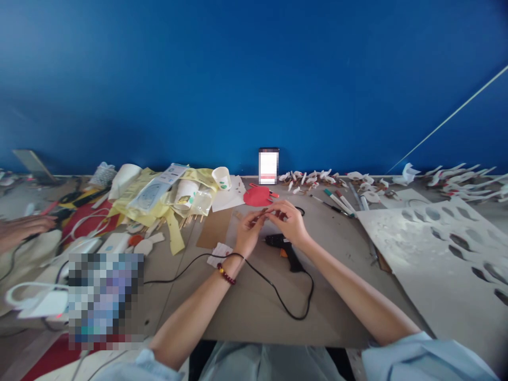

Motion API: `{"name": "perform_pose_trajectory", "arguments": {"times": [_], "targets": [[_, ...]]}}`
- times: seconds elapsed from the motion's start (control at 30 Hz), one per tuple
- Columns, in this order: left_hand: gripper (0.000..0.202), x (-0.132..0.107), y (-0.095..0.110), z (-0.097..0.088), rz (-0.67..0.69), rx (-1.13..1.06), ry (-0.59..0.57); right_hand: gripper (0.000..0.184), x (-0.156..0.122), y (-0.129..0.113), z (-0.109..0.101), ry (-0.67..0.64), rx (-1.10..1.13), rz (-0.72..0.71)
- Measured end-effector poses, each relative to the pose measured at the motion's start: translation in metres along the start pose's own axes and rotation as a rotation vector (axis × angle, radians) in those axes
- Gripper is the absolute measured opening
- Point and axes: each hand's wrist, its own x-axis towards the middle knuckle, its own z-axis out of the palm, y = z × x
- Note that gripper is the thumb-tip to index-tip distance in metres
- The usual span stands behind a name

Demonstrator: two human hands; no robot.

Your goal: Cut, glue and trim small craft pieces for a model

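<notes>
Glue gun (294,260) lies near right hand (291,221); packet (159,186) print looks blurred.

Single head-worn cam here, looking forward and down across the table (337,324) from pretty close up, wearer's lap (270,364) at the near edge, blue wall (254,79) filling the far side.

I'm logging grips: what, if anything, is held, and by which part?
It cannot be told: the left hand and right hand come together at the fingertips; anything between is too small or hidden.
</notes>
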Motion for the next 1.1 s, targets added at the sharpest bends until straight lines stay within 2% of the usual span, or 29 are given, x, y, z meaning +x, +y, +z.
{"name": "perform_pose_trajectory", "arguments": {"times": [0.27,0.37,0.47,0.67,0.77,0.93,1.1], "targets": [[0.019,0.001,-0.004,-0.002,0.056,0.095,-0.007,0.007,0.000,0.001,0.000,0.001,0.005,0.000],[0.019,0.001,-0.003,-0.003,0.057,0.102,-0.005,0.010,0.000,0.002,0.000,0.009,0.039,0.055],[0.022,0.001,-0.004,-0.003,0.027,0.092,-0.007,0.016,0.002,0.003,-0.001,0.012,0.147,0.153],[0.029,0.002,-0.003,-0.002,-0.071,0.027,0.018,0.032,0.009,-0.001,-0.006,-0.009,0.499,0.289],[0.029,0.002,-0.001,-0.001,-0.104,-0.021,0.048,0.034,0.013,-0.007,-0.013,-0.019,0.577,0.339],[0.035,0.003,0.001,0.000,-0.195,-0.183,0.092,0.032,0.020,-0.009,-0.029,0.002,0.446,0.382],[0.040,0.005,0.000,0.001,-0.314,-0.366,0.101,0.031,0.026,-0.002,-0.042,-0.001,0.299,0.344]]}}
